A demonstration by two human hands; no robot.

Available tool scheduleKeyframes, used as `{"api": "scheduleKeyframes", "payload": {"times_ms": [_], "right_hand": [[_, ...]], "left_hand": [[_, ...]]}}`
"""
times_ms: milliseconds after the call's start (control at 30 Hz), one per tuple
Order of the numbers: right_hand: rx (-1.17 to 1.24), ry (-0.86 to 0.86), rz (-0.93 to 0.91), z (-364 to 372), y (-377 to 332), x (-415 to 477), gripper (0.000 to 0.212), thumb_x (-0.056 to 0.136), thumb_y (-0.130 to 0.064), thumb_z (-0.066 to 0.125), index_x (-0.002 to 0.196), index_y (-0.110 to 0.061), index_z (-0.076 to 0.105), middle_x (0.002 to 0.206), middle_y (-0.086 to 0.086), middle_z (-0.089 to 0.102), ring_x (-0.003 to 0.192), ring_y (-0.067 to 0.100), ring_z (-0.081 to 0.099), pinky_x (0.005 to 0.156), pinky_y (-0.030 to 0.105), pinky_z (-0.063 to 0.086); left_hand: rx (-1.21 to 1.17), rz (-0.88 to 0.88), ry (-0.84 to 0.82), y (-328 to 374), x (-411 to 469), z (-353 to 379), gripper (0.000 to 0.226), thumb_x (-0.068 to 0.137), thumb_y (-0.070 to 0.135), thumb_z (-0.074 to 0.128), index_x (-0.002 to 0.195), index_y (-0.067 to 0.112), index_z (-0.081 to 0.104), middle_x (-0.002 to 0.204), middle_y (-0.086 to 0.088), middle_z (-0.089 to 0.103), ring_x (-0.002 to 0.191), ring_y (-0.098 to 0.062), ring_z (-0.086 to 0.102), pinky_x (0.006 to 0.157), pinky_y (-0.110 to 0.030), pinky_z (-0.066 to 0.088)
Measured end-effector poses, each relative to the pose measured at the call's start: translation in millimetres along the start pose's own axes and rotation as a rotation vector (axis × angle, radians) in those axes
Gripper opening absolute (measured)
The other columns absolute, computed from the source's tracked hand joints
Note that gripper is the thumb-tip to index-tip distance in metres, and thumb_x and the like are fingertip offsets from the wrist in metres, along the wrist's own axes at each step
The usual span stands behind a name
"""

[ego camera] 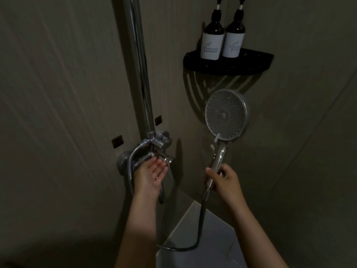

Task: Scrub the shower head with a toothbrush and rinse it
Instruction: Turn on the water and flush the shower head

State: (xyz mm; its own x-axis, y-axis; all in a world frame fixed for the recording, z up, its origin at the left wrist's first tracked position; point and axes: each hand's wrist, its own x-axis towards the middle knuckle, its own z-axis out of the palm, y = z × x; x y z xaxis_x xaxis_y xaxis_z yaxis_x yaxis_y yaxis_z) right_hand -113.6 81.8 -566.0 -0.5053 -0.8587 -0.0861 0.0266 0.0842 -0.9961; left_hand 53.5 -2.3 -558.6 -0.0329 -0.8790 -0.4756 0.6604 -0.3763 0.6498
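Note:
The round shower head [226,115] faces me at the centre right, its nozzle face upright. My right hand [224,179] grips its chrome handle [218,157] near the bottom. A thin white piece, perhaps the toothbrush, lies along the handle just below the head [216,140]; I cannot tell for sure. My left hand [154,174] reaches palm up with straight fingers touching the lever of the chrome mixer tap [158,146] on the wall. No water is visibly running from the head.
A chrome riser pipe [142,74] runs up from the tap. The hose [201,219] loops down from the handle toward the pale floor tiles [202,238]. Two dark pump bottles [212,37] stand on a black corner shelf [251,64]. The room is dim.

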Motion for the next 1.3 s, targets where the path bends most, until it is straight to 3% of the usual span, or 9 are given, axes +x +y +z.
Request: {"api": "scheduleKeyframes", "payload": {"times_ms": [233, 367, 667, 833, 900, 967, 1067, 1133, 1300], "right_hand": [[-0.037, 0.044, 0.031, -19.6, 8.1, -13.2, 0.016, 0.086, -0.01, 0.063, 0.078, -0.004, 0.051, 0.081, 0.027, 0.056, 0.077, 0.031, 0.058, 0.066, 0.036, 0.045], [0.045, 0.057, 0.087, -34.1, 10.2, -18.3, 0.015, 0.087, -0.008, 0.063, 0.08, -0.004, 0.05, 0.078, 0.018, 0.059, 0.069, 0.029, 0.064, 0.049, 0.02, 0.05], [0.101, 0.125, 0.133, -71.8, 12.5, -25.9, 0.016, 0.086, -0.015, 0.065, 0.081, -0.007, 0.052, 0.074, 0.012, 0.061, 0.054, 0.011, 0.067, 0.043, 0.017, 0.048], [0.077, 0.181, 0.091, -90.3, 16.8, -28.1, 0.017, 0.084, -0.014, 0.068, 0.081, -0.005, 0.054, 0.069, 0.011, 0.061, 0.057, 0.018, 0.067, 0.048, 0.022, 0.053], [0.017, 0.191, 0.083, -96.0, 19.6, -29.0, 0.017, 0.084, -0.016, 0.068, 0.079, -0.007, 0.055, 0.072, 0.014, 0.063, 0.062, 0.021, 0.068, 0.051, 0.024, 0.053], [0.005, 0.189, 0.089, -100.2, 21.7, -30.7, 0.015, 0.084, -0.016, 0.067, 0.08, -0.008, 0.056, 0.076, 0.016, 0.064, 0.065, 0.022, 0.068, 0.056, 0.029, 0.055], [-0.009, 0.197, 0.087, -105.1, 23.4, -31.4, 0.015, 0.084, -0.016, 0.068, 0.077, -0.011, 0.055, 0.081, 0.02, 0.065, 0.072, 0.029, 0.069, 0.07, 0.045, 0.056], [-0.03, 0.2, 0.085, -108.1, 23.7, -30.9, 0.015, 0.083, -0.019, 0.068, 0.078, -0.012, 0.056, 0.083, 0.018, 0.066, 0.078, 0.032, 0.069, 0.074, 0.048, 0.057], [-0.03, 0.212, 0.079, -112.3, 25.0, -30.1, 0.016, 0.083, -0.018, 0.068, 0.075, -0.014, 0.056, 0.078, 0.016, 0.065, 0.076, 0.031, 0.069, 0.067, 0.04, 0.057]], "left_hand": [[0.162, -0.128, 0.054, -39.8, 1.2, -9.9, 0.05, 0.1, 0.032, 0.032, 0.141, 0.003, 0.036, 0.149, -0.015, 0.036, 0.139, -0.024, 0.032, 0.112, -0.034, 0.024], [0.123, -0.111, 0.073, -52.7, -1.6, -5.0, 0.052, 0.1, 0.033, 0.032, 0.144, 0.004, 0.031, 0.151, -0.013, 0.033, 0.14, -0.023, 0.03, 0.113, -0.035, 0.024], [0.138, 0.018, 0.183, -73.4, -13.8, 10.4, 0.046, 0.101, 0.023, 0.029, 0.142, 0.003, 0.034, 0.15, -0.012, 0.035, 0.139, -0.022, 0.032, 0.111, -0.033, 0.026], [0.204, 0.076, 0.206, -84.1, -18.4, 17.6, 0.044, 0.1, 0.022, 0.031, 0.136, 0.0, 0.042, 0.125, -0.017, 0.057, 0.119, -0.026, 0.053, 0.105, -0.034, 0.032], [0.118, 0.091, 0.225, -87.0, -18.5, 21.4, 0.031, 0.1, 0.017, 0.032, 0.115, 0.006, 0.056, 0.088, 0.001, 0.057, 0.092, -0.012, 0.055, 0.09, -0.023, 0.032], [0.081, 0.109, 0.25, -87.9, -18.2, 25.5, 0.025, 0.1, 0.016, 0.034, 0.086, 0.017, 0.054, 0.08, 0.006, 0.05, 0.098, -0.013, 0.047, 0.081, -0.021, 0.035], [0.075, 0.102, 0.256, -88.0, -21.9, 25.5, 0.028, 0.1, 0.016, 0.035, 0.114, 0.005, 0.056, 0.117, -0.01, 0.059, 0.121, -0.021, 0.047, 0.096, -0.025, 0.039], [0.117, 0.083, 0.252, -87.4, -28.1, 24.7, 0.042, 0.1, 0.019, 0.033, 0.136, 0.0, 0.042, 0.143, -0.018, 0.043, 0.135, -0.028, 0.038, 0.111, -0.033, 0.028], [0.12, 0.086, 0.222, -88.6, -31.9, 26.1, 0.045, 0.101, 0.02, 0.029, 0.142, 0.002, 0.034, 0.15, -0.014, 0.035, 0.139, -0.025, 0.032, 0.112, -0.03, 0.024]]}}
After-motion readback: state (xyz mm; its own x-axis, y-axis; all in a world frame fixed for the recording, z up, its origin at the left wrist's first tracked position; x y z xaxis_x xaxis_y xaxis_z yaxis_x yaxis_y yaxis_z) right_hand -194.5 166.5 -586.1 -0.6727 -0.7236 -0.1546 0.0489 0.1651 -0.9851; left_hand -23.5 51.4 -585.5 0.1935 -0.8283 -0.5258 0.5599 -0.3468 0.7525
